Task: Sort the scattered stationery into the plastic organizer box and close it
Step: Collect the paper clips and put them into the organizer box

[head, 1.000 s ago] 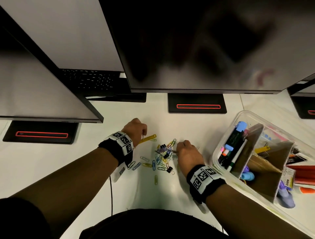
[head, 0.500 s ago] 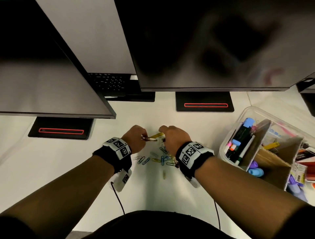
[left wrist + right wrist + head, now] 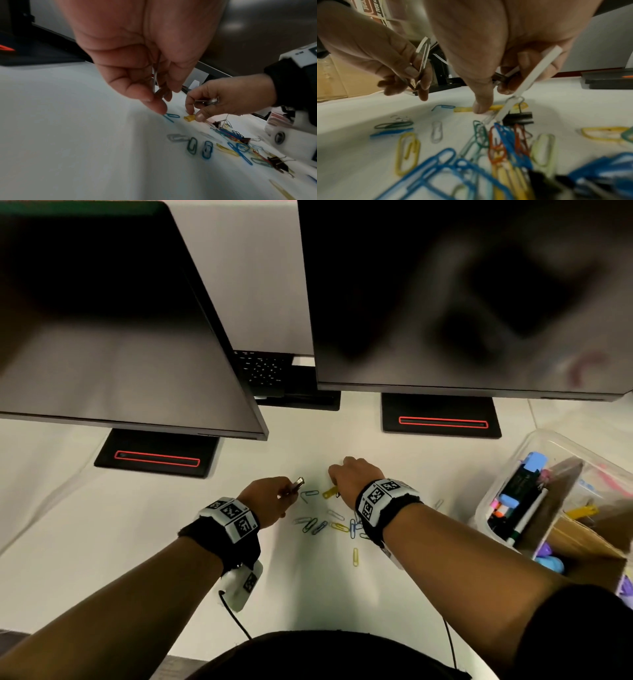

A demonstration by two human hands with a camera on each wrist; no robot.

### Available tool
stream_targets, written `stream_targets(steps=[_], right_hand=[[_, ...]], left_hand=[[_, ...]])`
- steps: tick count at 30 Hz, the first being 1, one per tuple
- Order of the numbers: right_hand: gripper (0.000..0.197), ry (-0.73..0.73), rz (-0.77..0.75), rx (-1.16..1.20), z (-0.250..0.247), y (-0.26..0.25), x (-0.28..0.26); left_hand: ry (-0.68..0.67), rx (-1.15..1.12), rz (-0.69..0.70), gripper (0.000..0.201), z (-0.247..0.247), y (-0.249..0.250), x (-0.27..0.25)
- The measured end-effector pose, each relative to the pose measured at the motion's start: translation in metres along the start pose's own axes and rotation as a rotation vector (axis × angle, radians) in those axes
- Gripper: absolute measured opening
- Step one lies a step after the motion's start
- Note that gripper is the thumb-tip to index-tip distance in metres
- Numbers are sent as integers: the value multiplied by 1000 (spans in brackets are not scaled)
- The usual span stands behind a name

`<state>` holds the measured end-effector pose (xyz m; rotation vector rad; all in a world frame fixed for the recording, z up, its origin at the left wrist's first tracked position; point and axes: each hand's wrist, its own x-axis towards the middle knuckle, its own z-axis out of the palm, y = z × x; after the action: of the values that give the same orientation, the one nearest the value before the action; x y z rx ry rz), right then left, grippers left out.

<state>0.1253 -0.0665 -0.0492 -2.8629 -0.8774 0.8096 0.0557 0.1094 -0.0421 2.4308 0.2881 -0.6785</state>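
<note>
Coloured paper clips [image 3: 318, 525] [image 3: 496, 142] lie scattered on the white desk, with black binder clips [image 3: 518, 119] among them. My left hand [image 3: 291, 491] [image 3: 159, 100] pinches silver clips [image 3: 298, 483] [image 3: 423, 54], and its index fingertip touches down beside a blue clip [image 3: 171, 116]. Just to its right, my right hand [image 3: 337, 484] [image 3: 193, 115] pinches a yellow clip [image 3: 330, 493] [image 3: 189, 117] against the desk and keeps silver clips [image 3: 212, 100] in its curled fingers. The clear plastic organizer box [image 3: 493, 491] stands open at the right.
Two dark monitors [image 3: 120, 337] [image 3: 462, 302] overhang the back of the desk on black bases [image 3: 157, 457] [image 3: 442, 419], with a keyboard [image 3: 263, 368] between them. Inside the box, cardboard dividers [image 3: 582, 532] separate highlighters and markers [image 3: 520, 494].
My right hand moved up and left from the clip pile to the yellow clip. My left hand let go of that clip and drew back left with the silver clips.
</note>
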Motion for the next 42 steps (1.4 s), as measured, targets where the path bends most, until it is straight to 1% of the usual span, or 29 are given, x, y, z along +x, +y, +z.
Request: stream_targets(steps=[6,9,11,13,14,16,18,21,24,28,30,33,36,39,42], right_hand=[[29,-71,28,-41,4,-2,-2],[27,-34,48,18,4,1,-10],[21,43,85,145,1,5,-17],[5,160,158,388,-3,11,-24],[6,210,197,538,-4,14,-27],[19,307,248,815,-8,19,-35],[31,397,268,981,-13,23,-44],[39,478,247,1052,-24,26,-61],[38,531,210,1085,-38,34,-79],[38,667,201,1182,-61,53,-115],[36,741,221,1186,-70,71,-140],[34,845,338,1171,-72,107,-178],[32,929,502,1226,-64,147,-209],[31,954,632,1235,-57,178,-228],[29,958,736,1278,-46,201,-230]], left_hand=[[-11,12,22,17,4,7,5],[-20,25,38,18,6,12,5],[-20,76,64,24,5,18,6],[11,74,89,27,2,28,5],[28,38,98,26,0,34,5],[69,-50,127,22,-5,49,3],[96,-152,170,17,-10,65,1],[105,-237,246,14,-15,93,-3],[112,-247,311,16,-13,120,-4],[113,-263,391,9,-7,161,-11],[99,-289,454,7,-1,185,-17],[65,-331,530,7,13,223,-24],[15,-296,609,7,34,261,-27],[-7,-194,648,13,60,299,-27],[-56,-91,667,14,83,332,-29]])
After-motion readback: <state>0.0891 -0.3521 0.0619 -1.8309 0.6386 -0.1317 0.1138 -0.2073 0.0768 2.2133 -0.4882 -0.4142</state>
